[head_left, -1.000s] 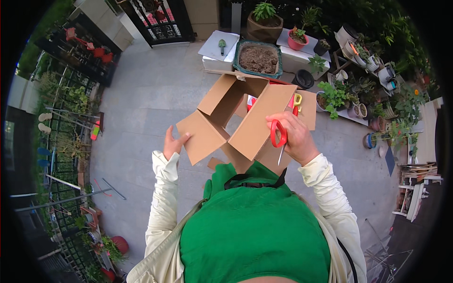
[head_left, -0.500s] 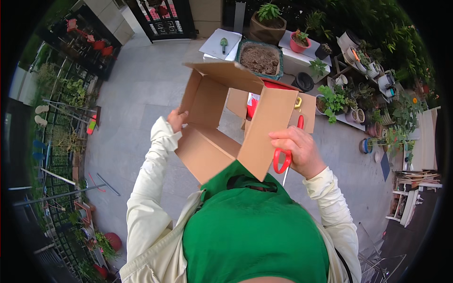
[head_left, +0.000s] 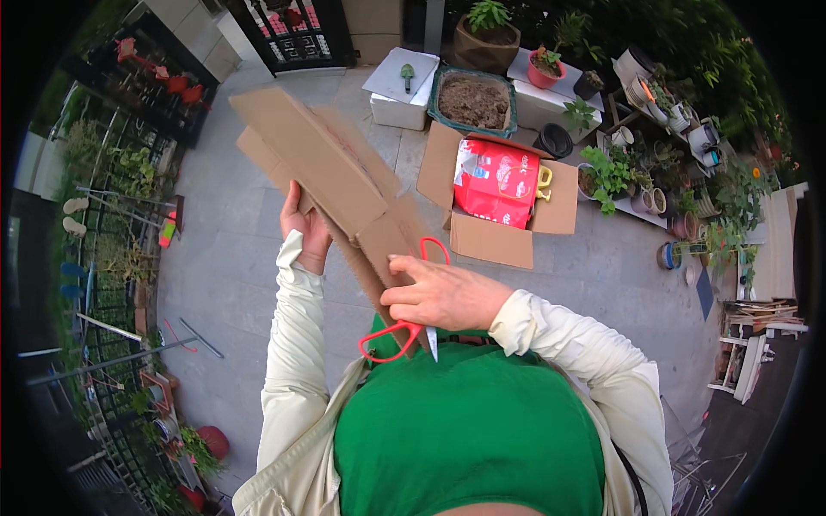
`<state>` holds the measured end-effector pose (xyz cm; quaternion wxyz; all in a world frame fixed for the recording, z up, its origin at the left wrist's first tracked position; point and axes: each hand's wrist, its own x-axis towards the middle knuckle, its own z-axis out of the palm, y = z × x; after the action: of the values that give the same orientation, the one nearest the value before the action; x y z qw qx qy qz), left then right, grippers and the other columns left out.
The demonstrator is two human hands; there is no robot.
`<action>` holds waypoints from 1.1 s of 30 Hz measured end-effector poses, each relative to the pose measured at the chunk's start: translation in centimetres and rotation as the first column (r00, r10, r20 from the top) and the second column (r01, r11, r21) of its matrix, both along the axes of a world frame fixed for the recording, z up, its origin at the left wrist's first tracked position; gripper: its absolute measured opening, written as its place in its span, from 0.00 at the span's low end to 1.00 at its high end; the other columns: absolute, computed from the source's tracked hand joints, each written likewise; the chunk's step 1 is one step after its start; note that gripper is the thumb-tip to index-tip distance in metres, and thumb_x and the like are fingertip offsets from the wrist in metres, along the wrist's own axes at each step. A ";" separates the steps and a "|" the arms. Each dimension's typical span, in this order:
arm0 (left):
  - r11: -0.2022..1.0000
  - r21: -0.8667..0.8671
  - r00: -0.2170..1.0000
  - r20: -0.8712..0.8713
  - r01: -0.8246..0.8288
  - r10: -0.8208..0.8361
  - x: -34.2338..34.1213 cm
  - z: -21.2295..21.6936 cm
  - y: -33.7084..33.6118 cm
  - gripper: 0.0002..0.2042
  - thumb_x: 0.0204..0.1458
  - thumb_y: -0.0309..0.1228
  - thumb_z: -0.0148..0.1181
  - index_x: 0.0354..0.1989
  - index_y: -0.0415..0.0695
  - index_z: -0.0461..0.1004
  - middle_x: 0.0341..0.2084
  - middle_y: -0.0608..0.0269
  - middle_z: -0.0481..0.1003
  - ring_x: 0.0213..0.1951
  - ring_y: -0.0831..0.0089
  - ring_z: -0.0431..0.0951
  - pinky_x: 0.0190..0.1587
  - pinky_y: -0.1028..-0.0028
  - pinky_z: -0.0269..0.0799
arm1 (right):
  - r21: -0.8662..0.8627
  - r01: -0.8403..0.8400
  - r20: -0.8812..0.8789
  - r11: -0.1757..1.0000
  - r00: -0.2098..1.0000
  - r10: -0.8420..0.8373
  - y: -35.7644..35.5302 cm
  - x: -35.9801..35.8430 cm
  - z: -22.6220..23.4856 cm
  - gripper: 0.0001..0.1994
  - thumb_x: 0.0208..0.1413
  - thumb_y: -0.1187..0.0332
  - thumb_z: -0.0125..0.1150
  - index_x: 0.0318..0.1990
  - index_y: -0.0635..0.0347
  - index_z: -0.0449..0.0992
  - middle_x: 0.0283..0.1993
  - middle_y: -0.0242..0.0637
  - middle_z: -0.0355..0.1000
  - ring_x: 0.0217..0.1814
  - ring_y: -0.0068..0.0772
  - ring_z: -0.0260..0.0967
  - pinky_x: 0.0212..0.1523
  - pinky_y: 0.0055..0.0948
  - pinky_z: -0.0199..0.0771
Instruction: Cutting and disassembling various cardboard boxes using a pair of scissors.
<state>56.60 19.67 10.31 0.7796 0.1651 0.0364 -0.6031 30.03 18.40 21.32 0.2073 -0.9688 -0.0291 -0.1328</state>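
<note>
A brown cardboard box (head_left: 323, 163), folded nearly flat, is held up in front of me at a slant, its top leaning left. My left hand (head_left: 306, 225) grips it from the left side, thumb up and the other fingers partly behind the board. Against its lower right end presses my right hand (head_left: 447, 297), which also keeps hold of red-handled scissors (head_left: 391, 342). One scissor loop shows above that hand, the other below, and a bit of blade points down. Beyond, on the paving, stands an open cardboard box (head_left: 490, 243) containing a red package (head_left: 497, 185) and something with a yellow handle (head_left: 544, 182).
Behind the open box are a soil-filled planter (head_left: 473, 101) and a white foam box (head_left: 400, 110) with a small green trowel (head_left: 408, 77) on top. Potted plants (head_left: 609, 181) crowd the right side. A fence (head_left: 103, 344) lines the left, with long poles by it.
The held box has gone from an opened-out square tube to nearly flat, swinging to the left. My right hand moved left with the scissors, uncovering the open box behind.
</note>
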 end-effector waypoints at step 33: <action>0.519 0.799 0.912 0.402 -0.303 -0.087 -4.1 -13.8 27.1 0.21 0.47 0.17 0.53 0.52 0.33 0.62 0.46 0.47 0.70 0.47 0.54 0.73 0.50 0.58 0.73 | 0.832 0.555 -0.372 0.003 0.561 -0.739 1.4 -15.4 -13.8 0.09 0.63 0.72 0.44 0.44 0.67 0.68 0.39 0.40 0.73 0.38 0.27 0.71 0.44 0.25 0.70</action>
<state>52.55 46.81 -3.49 0.6267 0.6376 0.1784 -0.4110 14.66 19.81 7.51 0.6008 -0.5719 0.4788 -0.2874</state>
